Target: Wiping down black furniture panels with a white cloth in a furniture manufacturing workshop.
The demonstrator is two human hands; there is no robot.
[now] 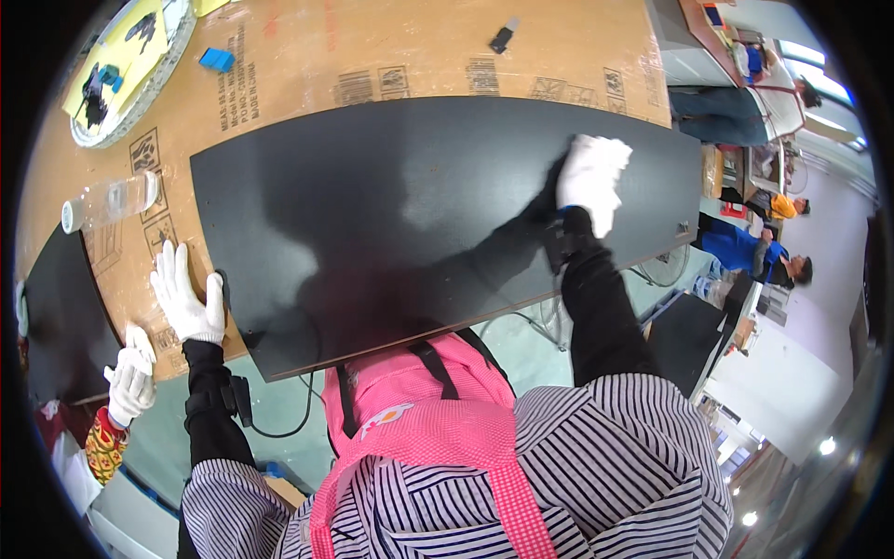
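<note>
A large black board (391, 205) with a glossy face lies in front of me on a cardboard-covered table. My right hand (579, 191), in a white glove, is down on the board's right part. It is pressed on a crumpled white cloth (610, 158); glove and cloth are hard to tell apart. Also gloved in white, my left hand (189, 296) rests flat on the cardboard beside the board's left edge. Its fingers are stretched out and its thumb lies along that edge.
The brown cardboard (307, 47) carries a clear plastic bottle (110, 200), a blue block (216, 60), a small black piece (503, 37) and a round tray (172, 93). At left, another person's gloved hand (130, 387) is near a second black board (65, 317). Several people stand at right.
</note>
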